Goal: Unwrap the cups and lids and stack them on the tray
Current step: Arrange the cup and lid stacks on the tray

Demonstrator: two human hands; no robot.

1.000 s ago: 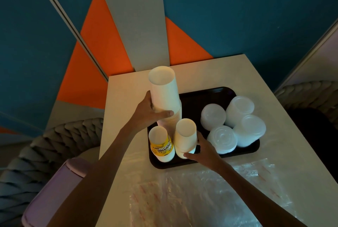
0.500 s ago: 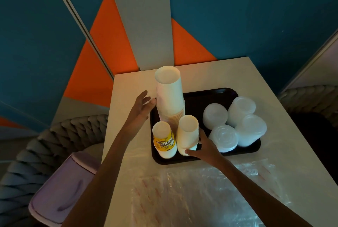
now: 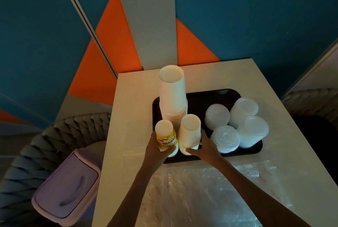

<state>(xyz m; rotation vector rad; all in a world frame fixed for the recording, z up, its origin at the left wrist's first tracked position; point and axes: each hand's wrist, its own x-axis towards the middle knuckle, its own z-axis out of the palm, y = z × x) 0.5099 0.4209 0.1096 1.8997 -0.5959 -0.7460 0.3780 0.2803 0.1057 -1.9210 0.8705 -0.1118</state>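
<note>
- Both short cup stacks sit low centre of the frame, on the near left corner of the black tray [image 3: 236, 93], each standing upright with its long axis vertical.
- Left hand [image 3: 155, 150] is wrapped around the yellow-label cup stack [image 3: 166, 136], fingers curled on its base.
- Right hand [image 3: 204, 149] cups the plain white cup stack [image 3: 189, 131], thumb in front, fingers behind.
- Tall cup stack [image 3: 172, 91] is right behind them, lid stacks [image 3: 236, 122] centre right.
- Guessing one short stack gets lifted straight up next; the left hand is nearer the tall one.
</note>
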